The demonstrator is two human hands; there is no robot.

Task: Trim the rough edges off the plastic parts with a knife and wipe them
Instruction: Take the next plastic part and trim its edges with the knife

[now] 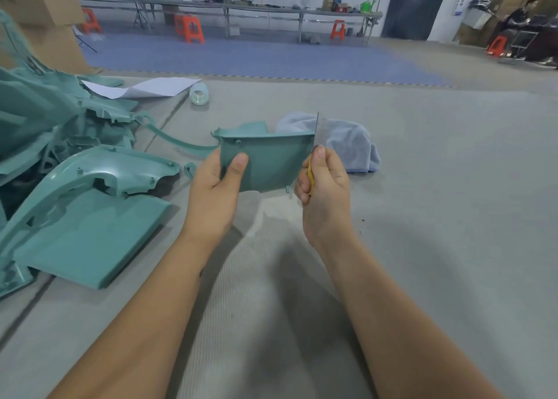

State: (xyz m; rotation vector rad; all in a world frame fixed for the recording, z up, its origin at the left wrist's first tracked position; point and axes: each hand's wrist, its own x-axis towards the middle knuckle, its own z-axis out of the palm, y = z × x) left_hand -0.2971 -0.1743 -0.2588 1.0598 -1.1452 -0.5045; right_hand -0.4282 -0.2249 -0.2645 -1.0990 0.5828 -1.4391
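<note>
Your L hand grips the teal part, held in air above the mat. R hand clasps the knife, blade upright along the part's R edge, touching. Cloth lies just beyond, nearer R hand.

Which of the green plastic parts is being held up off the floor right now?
The small curved panel, gripped by the left hand; the others lie in the pile at left.

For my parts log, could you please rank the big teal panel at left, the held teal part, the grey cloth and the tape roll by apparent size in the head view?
1. big teal panel, though nearer the camera
2. held teal part and grey cloth: too alike
3. tape roll
</note>
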